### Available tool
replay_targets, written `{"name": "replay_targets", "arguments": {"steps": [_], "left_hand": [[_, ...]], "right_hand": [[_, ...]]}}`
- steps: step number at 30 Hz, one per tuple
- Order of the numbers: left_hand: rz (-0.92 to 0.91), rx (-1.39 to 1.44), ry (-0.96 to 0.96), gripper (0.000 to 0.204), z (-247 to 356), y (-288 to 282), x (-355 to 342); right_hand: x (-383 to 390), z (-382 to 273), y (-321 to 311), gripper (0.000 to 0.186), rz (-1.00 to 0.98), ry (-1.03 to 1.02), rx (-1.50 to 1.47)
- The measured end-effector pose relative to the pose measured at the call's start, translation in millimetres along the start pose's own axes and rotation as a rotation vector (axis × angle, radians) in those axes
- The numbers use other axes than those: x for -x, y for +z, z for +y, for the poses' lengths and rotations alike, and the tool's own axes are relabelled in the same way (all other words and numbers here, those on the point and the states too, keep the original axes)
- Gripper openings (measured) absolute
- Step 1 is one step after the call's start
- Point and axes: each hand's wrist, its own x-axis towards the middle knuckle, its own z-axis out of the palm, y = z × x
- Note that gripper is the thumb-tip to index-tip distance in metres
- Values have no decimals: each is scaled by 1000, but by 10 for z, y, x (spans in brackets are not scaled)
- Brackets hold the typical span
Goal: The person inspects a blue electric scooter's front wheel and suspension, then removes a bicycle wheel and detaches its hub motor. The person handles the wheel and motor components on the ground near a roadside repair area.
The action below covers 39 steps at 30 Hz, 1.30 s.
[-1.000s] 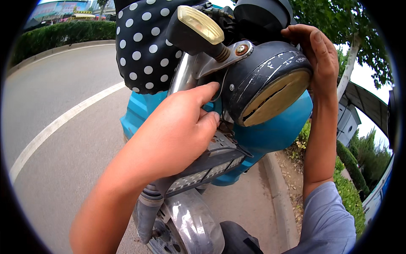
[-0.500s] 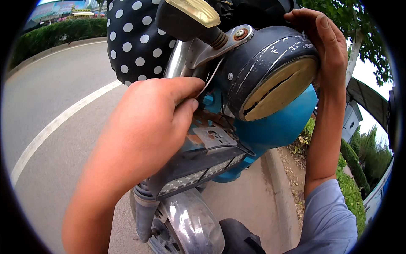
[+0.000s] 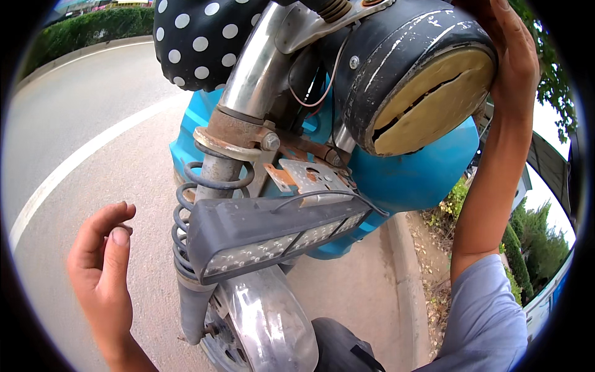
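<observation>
My left hand (image 3: 102, 273) hangs in the air at the lower left, apart from the vehicle. Its fingers curl loosely with a gap to the thumb, and nothing is in it. My right hand (image 3: 519, 65) lies against the far right side of a scuffed black round headlight (image 3: 372, 53), fingers stretched up; some are cut off by the upper rim. The lamp's tan face has a dark slit across it. A thin pale wire (image 3: 305, 103) loops loose between the headlight and the shiny fork tube (image 3: 254, 68). Below sits a black LED light bar (image 3: 266, 239) under a rusty metal bracket (image 3: 319, 177).
A coil spring (image 3: 180, 223) runs down the fork beside a clear-looking front fender (image 3: 273, 316). Blue body panels (image 3: 403, 180) stand behind. A polka-dot cover (image 3: 201, 43) hangs at the upper left. A kerb (image 3: 409, 291) and shrubs line the right; road lies left.
My left hand has let go of the thin wire by the fork and drawn back to the lower left. My right hand stays at the headlight. The view has shifted lower and closer.
</observation>
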Motion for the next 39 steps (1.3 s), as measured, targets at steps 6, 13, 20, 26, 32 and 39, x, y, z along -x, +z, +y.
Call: {"name": "replay_targets", "arguments": {"steps": [6, 13, 20, 26, 32, 39], "left_hand": [[-84, -189, -181, 24, 30, -251, 790], [-373, -457, -297, 35, 217, -201, 1932], [-464, -531, -407, 82, 504, 113, 2729], [-403, -667, -381, 77, 491, 443, 2952], [-472, -833, -336, 89, 187, 323, 3203], [-514, -856, -332, 82, 110, 525, 2998]], "right_hand": [[-17, -3, -119, 37, -20, 6, -110], [0, -8, -284, 34, -114, -47, -94], [-66, -344, -472, 36, -97, 251, 36], [260, 254, -693, 40, 169, -562, -425], [2089, -46, -703, 18, 154, -9, -657], [4463, -686, 40, 43, -673, 1299, -940]]}}
